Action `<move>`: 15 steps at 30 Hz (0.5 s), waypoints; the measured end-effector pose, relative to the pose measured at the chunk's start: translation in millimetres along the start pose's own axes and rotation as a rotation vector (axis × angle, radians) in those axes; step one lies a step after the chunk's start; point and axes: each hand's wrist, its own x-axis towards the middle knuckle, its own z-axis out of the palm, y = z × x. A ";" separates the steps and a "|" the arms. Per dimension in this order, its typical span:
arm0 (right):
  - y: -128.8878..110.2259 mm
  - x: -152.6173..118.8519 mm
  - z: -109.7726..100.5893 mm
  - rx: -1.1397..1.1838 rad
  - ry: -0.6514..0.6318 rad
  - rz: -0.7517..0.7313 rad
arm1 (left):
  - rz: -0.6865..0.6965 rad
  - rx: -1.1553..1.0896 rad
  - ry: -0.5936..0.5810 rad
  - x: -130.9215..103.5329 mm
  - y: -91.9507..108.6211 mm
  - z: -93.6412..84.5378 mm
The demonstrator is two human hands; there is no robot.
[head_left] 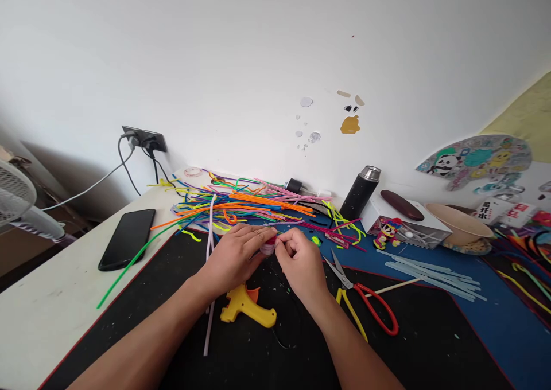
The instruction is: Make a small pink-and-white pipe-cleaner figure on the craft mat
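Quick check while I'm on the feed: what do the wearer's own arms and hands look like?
Both forearms are bare, with no sleeve, watch or bracelet in view. The left hand is ungloved and seems to wear a thin ring. The right hand is ungloved too, with no ring visible.

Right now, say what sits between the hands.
In the head view, a small, partly hidden red-and-pink object sits between left hand and right hand.

The left hand (235,252) and the right hand (301,264) end bare, tapering forearms (166,327); a thin ring (259,234) circles one finger (252,237) of the left hand
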 end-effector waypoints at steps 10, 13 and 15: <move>1.6 0.3 0.9 -0.075 0.016 -0.003 | 0.038 0.042 -0.020 4.0 4.2 -2.2; 3.6 1.2 1.7 -0.073 0.017 0.009 | 0.006 0.014 -0.019 2.3 3.7 -0.6; 4.6 2.2 1.5 -0.081 0.021 0.018 | -0.040 -0.012 -0.019 0.7 3.1 0.7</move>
